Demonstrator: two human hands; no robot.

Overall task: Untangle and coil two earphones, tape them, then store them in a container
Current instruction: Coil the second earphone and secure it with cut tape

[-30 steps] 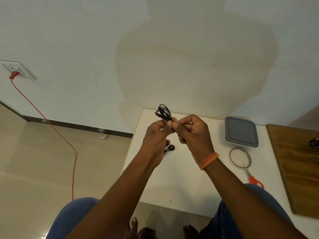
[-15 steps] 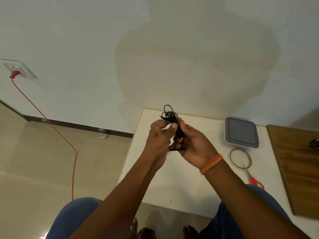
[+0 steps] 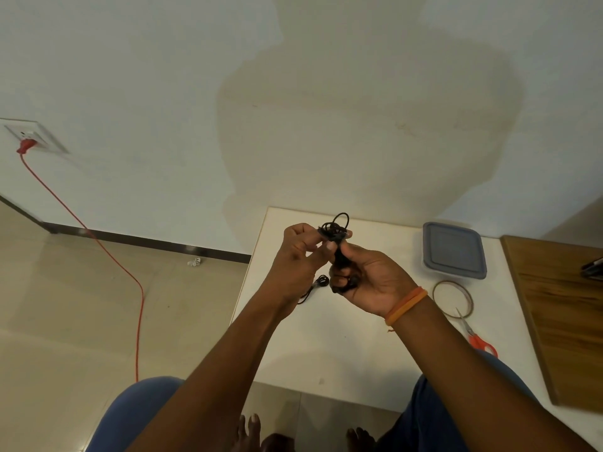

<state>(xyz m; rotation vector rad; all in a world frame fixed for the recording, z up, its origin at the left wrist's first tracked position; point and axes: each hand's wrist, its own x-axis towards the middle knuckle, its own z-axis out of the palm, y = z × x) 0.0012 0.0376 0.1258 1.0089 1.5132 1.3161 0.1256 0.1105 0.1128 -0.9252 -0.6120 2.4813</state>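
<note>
At the upper left of the frame a white wall socket [image 3: 31,137] holds a red plug, and a thin red cord [image 3: 107,256] trails down from it across the pale glossy floor tiles. A small crumpled white scrap [image 3: 194,262] lies by the dark skirting board.

In the middle of the frame, the left hand [image 3: 298,256] is raised above the smooth white worktop [image 3: 326,347], its back to the camera, fingers curled and thumb and forefinger pinching the top of a black earphone bundle [image 3: 336,231]. The bundle is a knot of thin rubbery cable with small round loops sticking up above the fingertips. Below the left hand a second black earphone [image 3: 318,283] lies on the worktop, its rounded bud showing past the wrist.

The right hand [image 3: 365,277] faces palm up, fingers curled round the lower strands of the same bundle, thumb pressed against the cable. An orange band [image 3: 406,305] circles its wrist.

Toward the right of the frame, a rectangular clear plastic container [image 3: 453,251] with rounded corners and a grey-blue lid sits on the worktop. Just below it lies a thin ring of tape [image 3: 452,298], with the blades of red-handled scissors [image 3: 476,337] resting across its lower edge. A brown wood-grain board [image 3: 564,314] fills the right edge.
</note>
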